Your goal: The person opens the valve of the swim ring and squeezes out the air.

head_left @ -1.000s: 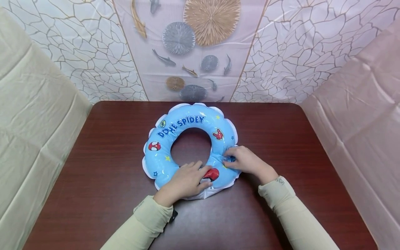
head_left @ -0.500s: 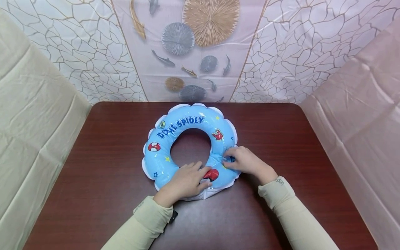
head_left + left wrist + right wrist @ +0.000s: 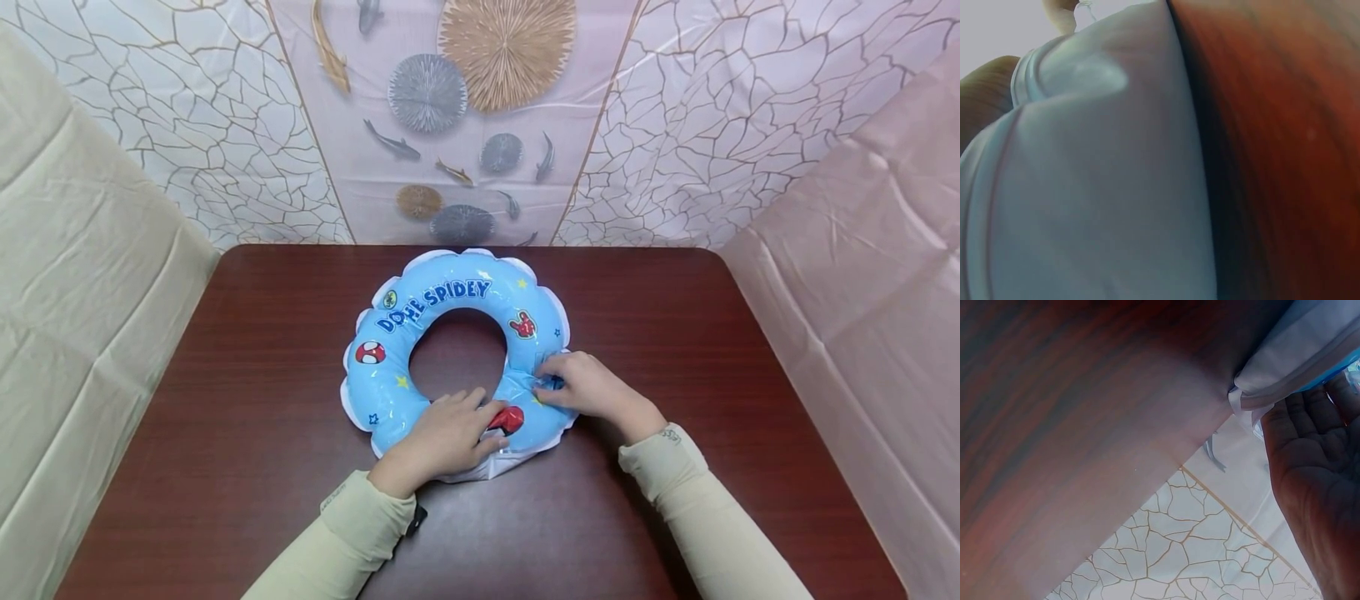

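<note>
An inflated light-blue swim ring with a scalloped white edge lies on the table, printed with "DOHE SPIDEY", stars and red figures. My left hand rests across its near side, fingers spread over the blue top beside a red print. On the ring's right side, my right hand has thumb and fingers bent in, pinching at a creased spot where a bit of darker blue shows. The pale underside of the swim ring fills much of the left wrist view. In the right wrist view, the fingers of my right hand reach the ring's edge.
The dark reddish-brown wooden table carries the ring near its middle. Behind it hangs a patterned cloth backdrop, with plain beige cloth along the left and more along the right. A small black object shows at the left cuff.
</note>
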{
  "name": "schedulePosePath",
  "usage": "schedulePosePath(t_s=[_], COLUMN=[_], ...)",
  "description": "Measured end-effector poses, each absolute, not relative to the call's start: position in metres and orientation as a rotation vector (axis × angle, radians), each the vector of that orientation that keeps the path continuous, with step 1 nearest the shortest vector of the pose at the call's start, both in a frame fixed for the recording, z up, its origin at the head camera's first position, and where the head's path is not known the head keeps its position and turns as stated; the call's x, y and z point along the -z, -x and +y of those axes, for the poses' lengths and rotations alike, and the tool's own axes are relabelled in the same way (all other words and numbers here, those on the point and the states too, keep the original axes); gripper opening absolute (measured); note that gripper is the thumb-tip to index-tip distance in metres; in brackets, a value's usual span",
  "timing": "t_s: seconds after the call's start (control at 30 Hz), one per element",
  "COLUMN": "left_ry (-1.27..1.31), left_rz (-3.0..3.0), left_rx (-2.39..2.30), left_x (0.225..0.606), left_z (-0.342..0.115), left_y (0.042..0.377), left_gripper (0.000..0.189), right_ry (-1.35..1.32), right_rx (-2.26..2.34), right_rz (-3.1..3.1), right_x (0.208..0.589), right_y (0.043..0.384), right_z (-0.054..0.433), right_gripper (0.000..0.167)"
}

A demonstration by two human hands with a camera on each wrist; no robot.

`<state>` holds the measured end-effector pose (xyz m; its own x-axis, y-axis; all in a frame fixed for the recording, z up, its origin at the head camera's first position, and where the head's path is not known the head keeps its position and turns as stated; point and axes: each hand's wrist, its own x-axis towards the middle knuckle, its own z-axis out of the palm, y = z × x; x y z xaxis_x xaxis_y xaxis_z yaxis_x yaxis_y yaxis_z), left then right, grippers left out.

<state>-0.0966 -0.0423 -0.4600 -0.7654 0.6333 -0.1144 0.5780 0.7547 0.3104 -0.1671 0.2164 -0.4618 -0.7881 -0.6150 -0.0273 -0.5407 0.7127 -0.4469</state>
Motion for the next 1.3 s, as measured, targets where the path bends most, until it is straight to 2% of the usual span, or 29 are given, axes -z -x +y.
schedulePosePath(t_s=[0.33,0.7,1.3], left_ry=[-0.983,-1.020,-0.981], left_rz=[2.749,2.800,2.809], left_rx=[-0.400,-0.427,-0.396], left_x=[0.4605,0.4655,0.4632], left_z=[-0.0413,-0.0395,-0.0358], left_y=[0.0992,0.1039,0.1026], left_gripper=[0.051,0.037,0.038], right_ry=[0.954,1.012,0.998], right_rx=[0.629,0.628,0.606], right_rz=[2.747,2.754,2.751], right_x=[0.4628,0.4600,0.4593], right_y=[0.1677,0.1693,0.1707], right_z=[0.2174,0.2154,0.2130], right_gripper=[0.027,0.023,0.022])
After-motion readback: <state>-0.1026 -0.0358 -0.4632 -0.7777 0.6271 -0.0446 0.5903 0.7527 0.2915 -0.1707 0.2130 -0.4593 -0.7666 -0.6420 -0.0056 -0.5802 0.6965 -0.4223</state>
